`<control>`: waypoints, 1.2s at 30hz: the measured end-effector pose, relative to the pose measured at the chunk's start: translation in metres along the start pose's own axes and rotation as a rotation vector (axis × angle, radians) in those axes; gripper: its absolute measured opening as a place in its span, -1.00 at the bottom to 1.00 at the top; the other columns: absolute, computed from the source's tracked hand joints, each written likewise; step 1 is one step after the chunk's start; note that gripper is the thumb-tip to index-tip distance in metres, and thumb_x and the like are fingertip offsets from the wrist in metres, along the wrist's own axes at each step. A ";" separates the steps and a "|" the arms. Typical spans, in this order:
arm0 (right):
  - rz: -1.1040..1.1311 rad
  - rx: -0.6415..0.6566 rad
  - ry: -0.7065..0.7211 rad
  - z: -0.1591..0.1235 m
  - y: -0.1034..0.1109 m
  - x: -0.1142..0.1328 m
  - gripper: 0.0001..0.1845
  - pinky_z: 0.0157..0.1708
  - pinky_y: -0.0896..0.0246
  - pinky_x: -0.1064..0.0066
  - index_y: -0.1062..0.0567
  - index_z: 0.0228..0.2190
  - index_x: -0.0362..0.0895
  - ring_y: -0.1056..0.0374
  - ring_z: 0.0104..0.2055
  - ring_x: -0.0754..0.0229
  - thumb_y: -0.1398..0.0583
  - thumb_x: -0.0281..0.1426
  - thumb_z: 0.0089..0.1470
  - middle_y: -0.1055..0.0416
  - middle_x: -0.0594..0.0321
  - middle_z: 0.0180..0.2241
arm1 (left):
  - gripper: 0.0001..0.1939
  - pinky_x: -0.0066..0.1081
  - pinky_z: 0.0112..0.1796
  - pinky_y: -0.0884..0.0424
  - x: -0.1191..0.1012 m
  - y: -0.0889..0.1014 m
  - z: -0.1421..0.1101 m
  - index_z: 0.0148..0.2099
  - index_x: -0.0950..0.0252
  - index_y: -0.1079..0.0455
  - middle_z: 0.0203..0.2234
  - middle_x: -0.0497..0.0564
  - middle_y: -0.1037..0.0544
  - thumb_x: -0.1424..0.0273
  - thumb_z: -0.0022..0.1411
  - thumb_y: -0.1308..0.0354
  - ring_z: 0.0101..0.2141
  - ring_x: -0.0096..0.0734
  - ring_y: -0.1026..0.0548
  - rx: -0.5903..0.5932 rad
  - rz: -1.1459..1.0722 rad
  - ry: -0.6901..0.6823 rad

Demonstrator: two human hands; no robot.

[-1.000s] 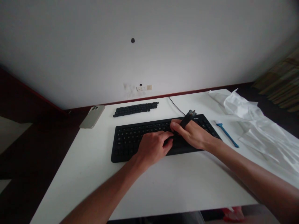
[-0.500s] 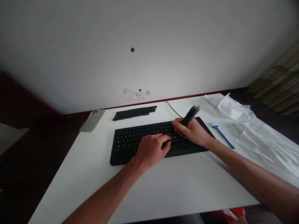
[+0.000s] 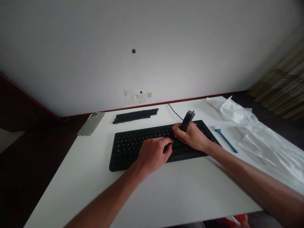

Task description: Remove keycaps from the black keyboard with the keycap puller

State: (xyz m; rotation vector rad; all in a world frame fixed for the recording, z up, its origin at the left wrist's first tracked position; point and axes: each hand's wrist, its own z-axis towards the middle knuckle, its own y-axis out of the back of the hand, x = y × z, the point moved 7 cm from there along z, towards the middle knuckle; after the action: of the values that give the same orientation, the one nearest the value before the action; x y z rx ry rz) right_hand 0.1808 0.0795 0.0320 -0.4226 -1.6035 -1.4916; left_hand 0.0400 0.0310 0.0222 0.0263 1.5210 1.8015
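A black keyboard (image 3: 133, 144) lies on the white table (image 3: 166, 190). My left hand (image 3: 153, 153) rests on its middle keys with the fingers curled and pinched together; what is between them is hidden. My right hand (image 3: 193, 137) sits over the right part of the keyboard, closed round a thin dark tool (image 3: 187, 120) that sticks up and away from me.
A row of loose black keycaps (image 3: 135, 115) lies behind the keyboard. A phone (image 3: 91, 123) rests face down at the table's left edge. A blue tool (image 3: 224, 139) and crumpled white sheets (image 3: 256, 133) lie to the right. A black cable (image 3: 174, 111) runs back toward the wall.
My right hand has turned the dark tool more upright and shifted slightly left. My left hand has stayed on the middle keys. The view has tilted a little.
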 end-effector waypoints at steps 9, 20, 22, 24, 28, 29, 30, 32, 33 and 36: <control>-0.083 -0.010 0.032 0.000 -0.001 0.004 -0.62 -0.46 0.01 0.38 -0.27 -0.57 -0.09 -0.11 -0.53 0.29 -0.08 -0.28 0.27 -0.22 0.40 -0.63 | -0.82 -0.41 -0.28 -0.52 0.000 0.000 0.000 -0.10 0.16 -0.58 -0.29 -0.08 -0.68 0.41 0.34 -0.16 -0.33 -0.37 -0.63 0.000 -0.005 0.003; 0.024 -0.006 0.038 -0.002 0.000 0.005 -0.59 -0.44 -0.05 0.38 -0.42 -0.47 -0.10 -0.17 -0.50 0.25 -0.05 -0.17 0.36 -0.24 0.38 -0.60 | -0.68 -0.37 -0.20 -0.57 -0.002 0.001 0.000 0.12 0.10 -0.53 -0.17 -0.06 -0.69 0.41 0.37 -0.14 -0.25 -0.35 -0.65 0.000 0.007 -0.018; 0.113 -0.009 0.056 -0.003 -0.001 0.006 -0.52 -0.44 -0.06 0.38 -0.44 -0.45 -0.11 -0.16 -0.49 0.25 -0.01 -0.09 0.38 -0.22 0.36 -0.58 | -0.66 -0.38 -0.19 -0.57 -0.002 0.001 0.000 0.14 0.11 -0.52 -0.16 -0.05 -0.69 0.41 0.37 -0.14 -0.24 -0.35 -0.65 -0.007 0.005 -0.023; 0.188 -0.011 0.046 -0.005 -0.003 0.007 -0.44 -0.45 -0.07 0.37 -0.49 -0.43 -0.12 -0.15 -0.49 0.25 0.03 -0.03 0.39 -0.21 0.35 -0.56 | -0.65 -0.38 -0.21 -0.57 -0.002 0.001 0.000 0.15 0.11 -0.52 -0.18 -0.04 -0.69 0.42 0.37 -0.14 -0.26 -0.36 -0.65 -0.008 0.006 -0.025; 0.316 0.026 -0.023 -0.008 -0.010 0.006 -0.34 -0.47 -0.04 0.37 -0.53 -0.39 -0.14 -0.09 -0.53 0.26 0.07 0.08 0.36 -0.15 0.37 -0.60 | -0.68 -0.40 -0.20 -0.55 -0.003 0.002 0.000 0.13 0.08 -0.54 -0.20 -0.05 -0.68 0.41 0.40 -0.12 -0.26 -0.37 -0.64 0.004 -0.025 -0.049; 0.354 0.045 -0.034 -0.009 -0.012 0.006 -0.33 -0.48 -0.02 0.37 -0.53 -0.38 -0.14 -0.07 -0.54 0.27 0.07 0.10 0.35 -0.11 0.38 -0.61 | -0.68 -0.41 -0.20 -0.54 -0.003 0.002 0.000 0.13 0.07 -0.53 -0.21 -0.06 -0.68 0.40 0.42 -0.11 -0.25 -0.37 -0.64 0.014 -0.042 -0.061; 0.394 0.063 -0.044 -0.009 -0.014 0.005 -0.32 -0.49 0.00 0.38 -0.52 -0.37 -0.14 -0.05 -0.55 0.27 0.07 0.12 0.34 -0.08 0.40 -0.63 | -0.70 -0.41 -0.20 -0.53 -0.003 0.002 0.000 0.13 0.07 -0.53 -0.21 -0.06 -0.68 0.38 0.44 -0.10 -0.25 -0.38 -0.64 0.025 -0.060 -0.072; 0.465 0.096 -0.060 -0.010 -0.017 0.005 -0.30 -0.49 0.02 0.38 -0.52 -0.36 -0.14 -0.01 -0.57 0.28 0.09 0.14 0.34 -0.03 0.42 -0.65 | -0.72 -0.43 -0.22 -0.52 -0.004 0.003 0.000 0.10 0.08 -0.54 -0.25 -0.06 -0.67 0.34 0.47 -0.07 -0.26 -0.39 -0.64 0.046 -0.090 -0.094; 0.489 0.110 -0.064 -0.010 -0.018 0.005 -0.28 -0.50 0.02 0.38 -0.53 -0.36 -0.15 0.00 -0.57 0.28 0.10 0.15 0.34 -0.02 0.43 -0.65 | -0.74 -0.44 -0.23 -0.51 -0.004 0.003 0.000 0.07 0.10 -0.56 -0.27 -0.06 -0.67 0.32 0.48 -0.07 -0.28 -0.39 -0.63 0.053 -0.100 -0.103; 0.523 0.132 -0.068 -0.011 -0.020 0.008 -0.25 -0.50 0.01 0.38 -0.55 -0.36 -0.15 -0.01 -0.58 0.28 0.11 0.16 0.32 -0.02 0.42 -0.66 | -0.76 -0.45 -0.23 -0.50 -0.007 0.002 -0.001 -0.03 0.15 -0.59 -0.26 -0.05 -0.66 0.31 0.48 -0.07 -0.26 -0.40 -0.63 0.062 -0.111 -0.123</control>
State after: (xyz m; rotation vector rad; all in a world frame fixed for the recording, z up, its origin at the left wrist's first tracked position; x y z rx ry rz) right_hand 0.1655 0.0627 0.0249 -0.7563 -1.4839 -0.9791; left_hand 0.0435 0.0267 0.0262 0.0807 1.4623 1.6352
